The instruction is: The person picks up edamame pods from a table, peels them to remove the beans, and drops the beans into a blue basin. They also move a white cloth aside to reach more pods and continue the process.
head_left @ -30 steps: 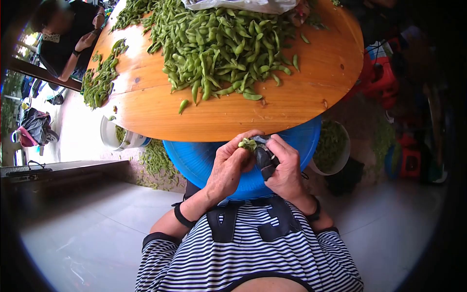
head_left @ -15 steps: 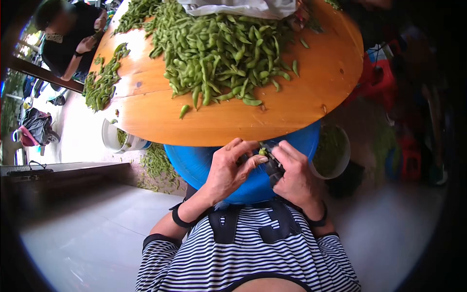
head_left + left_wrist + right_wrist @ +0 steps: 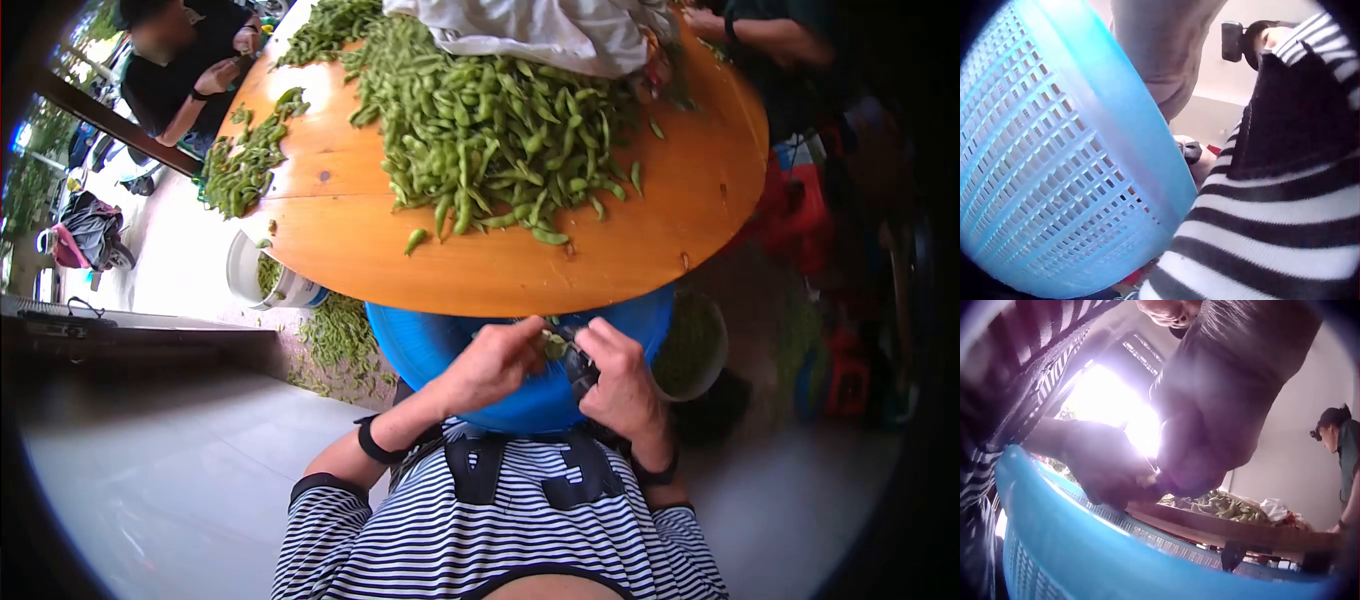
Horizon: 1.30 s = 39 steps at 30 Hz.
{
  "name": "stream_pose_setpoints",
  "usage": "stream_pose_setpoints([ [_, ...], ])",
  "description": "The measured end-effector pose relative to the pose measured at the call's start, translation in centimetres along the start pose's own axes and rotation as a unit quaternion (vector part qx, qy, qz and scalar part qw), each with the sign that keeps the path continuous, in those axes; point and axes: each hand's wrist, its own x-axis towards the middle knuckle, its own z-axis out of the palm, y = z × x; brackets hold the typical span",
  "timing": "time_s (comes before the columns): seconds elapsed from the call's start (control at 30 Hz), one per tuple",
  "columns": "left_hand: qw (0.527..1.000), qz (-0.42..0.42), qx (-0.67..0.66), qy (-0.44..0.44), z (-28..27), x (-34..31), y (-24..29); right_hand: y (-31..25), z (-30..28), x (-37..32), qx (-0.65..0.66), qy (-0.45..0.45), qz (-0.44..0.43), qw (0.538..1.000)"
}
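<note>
In the head view my left hand (image 3: 498, 362) has its fingers curled, fingertips close to the tip of the scissors. A small green soybean pod (image 3: 554, 347), blurred, shows at those fingertips. My right hand (image 3: 625, 385) grips black-handled scissors (image 3: 580, 372) with their tip toward the left hand. Both hands are over a blue slatted basket (image 3: 400, 345). The right wrist view has the left hand (image 3: 1100, 464) and right hand (image 3: 1200, 434) meeting above the basket's rim (image 3: 1116, 540), dark against bright light. Only the basket (image 3: 1072, 169) and striped shirt fill the left wrist view.
A wooden table (image 3: 400, 285) bears a large heap of soybean pods (image 3: 490, 150), a smaller pile (image 3: 245, 165) and a white bag (image 3: 560, 35). White buckets (image 3: 245, 272) stand at either side, with pods scattered on the floor (image 3: 340, 345). Other people sit around the table.
My hands have shifted slightly right and down in the head view, still close together. The left fingers, spread half a second ago, are now more curled. The view has tilted slightly, showing more of the far side.
</note>
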Motion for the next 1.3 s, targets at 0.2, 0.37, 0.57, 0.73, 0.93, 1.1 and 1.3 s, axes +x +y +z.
stream_pose_setpoints([
  [0.2, 0.981, -0.063, -0.175, -0.054, -1.0, 0.0, -0.2, 0.9, -0.7, 0.4, 0.1, -0.025, 0.043, 0.994],
  [0.37, 0.956, -0.101, -0.274, -0.032, -0.7, -0.1, -0.6, 1.1, -0.1, 0.3, 0.114, -0.01, 0.041, 0.993],
  [0.57, 0.988, -0.073, -0.095, -0.099, 0.5, -0.8, -1.7, 0.5, -0.2, 0.5, 0.088, 0.041, 0.021, 0.995],
  [0.73, 0.97, 0.037, 0.152, -0.187, -4.9, -0.6, 3.4, 2.7, -4.6, -1.7, 0.001, 0.151, 0.04, 0.988],
  [0.93, 0.958, 0.082, 0.183, 0.208, -21.2, 4.4, 4.3, 11.5, -10.6, -8.9, -0.291, 0.246, 0.271, 0.884],
  [1.1, 0.835, -0.003, 0.388, 0.39, -31.8, 11.4, 1.0, 14.7, -10.1, -11.4, -0.307, 0.254, 0.34, 0.852],
  [1.3, 0.829, -0.022, 0.386, 0.405, -31.1, 14.5, 0.0, 12.7, -9.7, -10.2, -0.265, 0.235, 0.347, 0.868],
])
